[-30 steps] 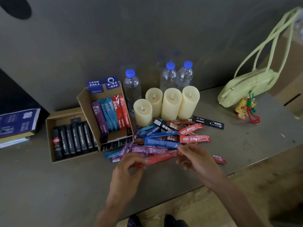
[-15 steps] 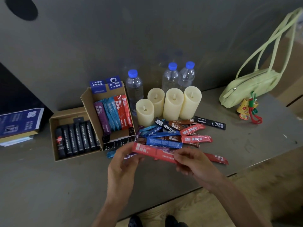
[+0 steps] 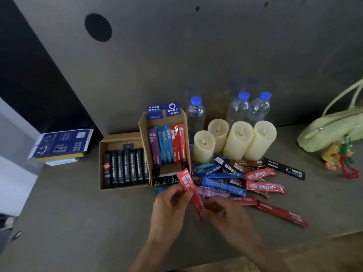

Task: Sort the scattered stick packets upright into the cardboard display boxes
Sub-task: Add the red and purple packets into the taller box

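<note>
A tall brown cardboard display box [image 3: 145, 140] stood open, with purple, blue and red stick packets [image 3: 169, 143] upright inside. A lower cardboard box [image 3: 101, 165] touched its left side, lined with black stick packets [image 3: 125, 167]. Just in front of the tall box a red stick packet [image 3: 189, 188] was tilted (printed end up), pinched by the left hand [image 3: 169, 205] and the right hand [image 3: 224, 214]. To the tall box's right lay a loose heap of mixed packets [image 3: 231, 179].

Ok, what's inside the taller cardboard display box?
Inside the tall brown cardboard display box: one purple stick packet, several light-blue stick packets and red stick packets, standing along the back. Anything behind them is hidden.
</note>
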Action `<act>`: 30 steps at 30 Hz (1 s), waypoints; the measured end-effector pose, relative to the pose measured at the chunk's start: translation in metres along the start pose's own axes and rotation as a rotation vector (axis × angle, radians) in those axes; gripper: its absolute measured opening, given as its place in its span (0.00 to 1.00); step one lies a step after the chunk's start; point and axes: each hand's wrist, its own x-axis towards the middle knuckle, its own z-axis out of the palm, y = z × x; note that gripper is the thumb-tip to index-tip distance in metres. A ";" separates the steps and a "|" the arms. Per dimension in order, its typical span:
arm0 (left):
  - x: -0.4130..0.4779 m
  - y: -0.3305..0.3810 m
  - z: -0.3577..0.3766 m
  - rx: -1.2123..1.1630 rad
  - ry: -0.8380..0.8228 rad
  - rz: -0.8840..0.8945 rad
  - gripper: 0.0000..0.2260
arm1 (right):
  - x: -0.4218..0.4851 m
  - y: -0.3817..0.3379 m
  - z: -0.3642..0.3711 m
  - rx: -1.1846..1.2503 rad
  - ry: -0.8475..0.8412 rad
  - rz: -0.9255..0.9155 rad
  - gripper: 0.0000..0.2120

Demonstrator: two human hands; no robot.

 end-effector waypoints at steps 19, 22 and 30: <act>0.093 0.017 -0.080 0.256 0.268 0.090 0.07 | 0.142 -0.084 0.079 -0.356 0.287 -0.073 0.09; 0.099 0.014 -0.083 0.270 0.236 0.093 0.06 | 0.155 -0.083 0.083 -0.402 0.273 -0.013 0.08; 0.101 0.012 -0.088 0.250 0.197 0.085 0.06 | 0.168 -0.075 0.097 -0.445 0.317 -0.050 0.11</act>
